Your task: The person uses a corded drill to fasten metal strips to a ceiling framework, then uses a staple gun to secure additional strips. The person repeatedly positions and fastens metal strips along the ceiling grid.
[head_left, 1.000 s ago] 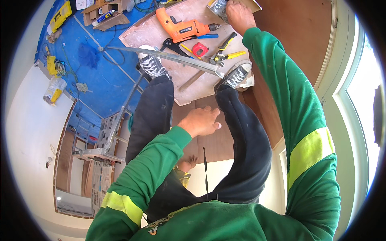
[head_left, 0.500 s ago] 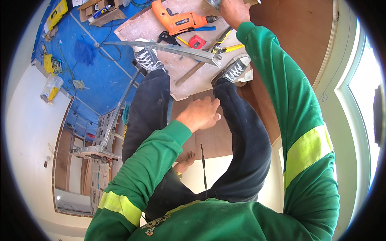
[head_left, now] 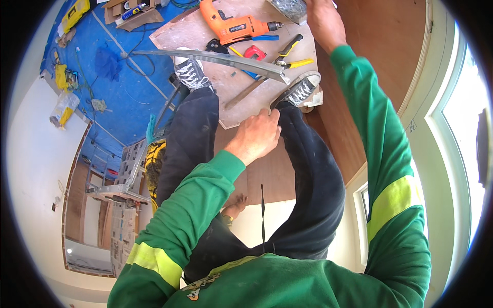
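Observation:
My right hand (head_left: 326, 26) is at the top edge beside a box of bagged small parts (head_left: 287, 10), its fingertips cut off or hidden. My left hand (head_left: 257, 133) hovers near my right knee, fingers loosely bent and apart, with nothing visible in them. Between and around my feet on a pale board (head_left: 241, 97) lie an orange drill (head_left: 233, 26), a red tape measure (head_left: 254, 51), yellow-handled snips (head_left: 298, 61) and a black tool (head_left: 215, 47). A long metal channel (head_left: 233, 62) crosses the board above my shoes.
Blue sheeting (head_left: 108, 64) at left carries cables, a cardboard box (head_left: 141, 23) and yellow items. A metal platform (head_left: 118, 192) stands lower left. A co-worker's hand (head_left: 236, 205) and yellow-black clothing (head_left: 154, 164) show below my legs. A wooden panel (head_left: 375, 56) and window frame (head_left: 439, 128) border the right.
My right hand has shifted up and right at the box. My left hand has risen slightly. More of the co-worker's yellow-black clothing now shows behind my left leg.

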